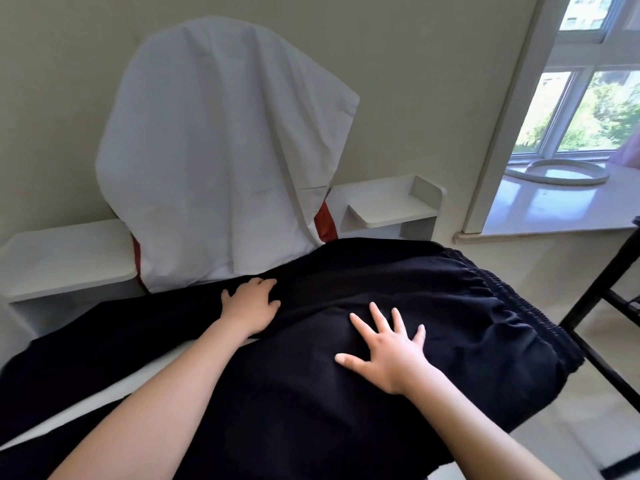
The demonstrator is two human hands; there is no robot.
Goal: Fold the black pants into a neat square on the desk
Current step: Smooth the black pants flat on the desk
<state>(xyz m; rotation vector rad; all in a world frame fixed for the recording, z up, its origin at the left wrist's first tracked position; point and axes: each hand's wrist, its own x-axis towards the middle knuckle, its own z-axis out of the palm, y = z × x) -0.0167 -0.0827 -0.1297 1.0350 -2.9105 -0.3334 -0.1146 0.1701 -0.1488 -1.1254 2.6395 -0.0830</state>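
The black pants (433,306) lie spread over the white desk (149,372), with the gathered elastic waistband at the right edge and the legs running off to the left. My left hand (251,303) rests on the far leg near the crotch, its fingers curled into the cloth. My right hand (388,351) lies flat on the seat of the pants with fingers spread and straight. Only a strip of the desk shows between the two legs.
A chair draped in a white sheet (221,150) stands behind the desk against the wall. White shelf units (65,261) sit left and right (391,206). A window sill with a white ring (557,173) is at the right, and a black frame (602,285) stands by the desk's right edge.
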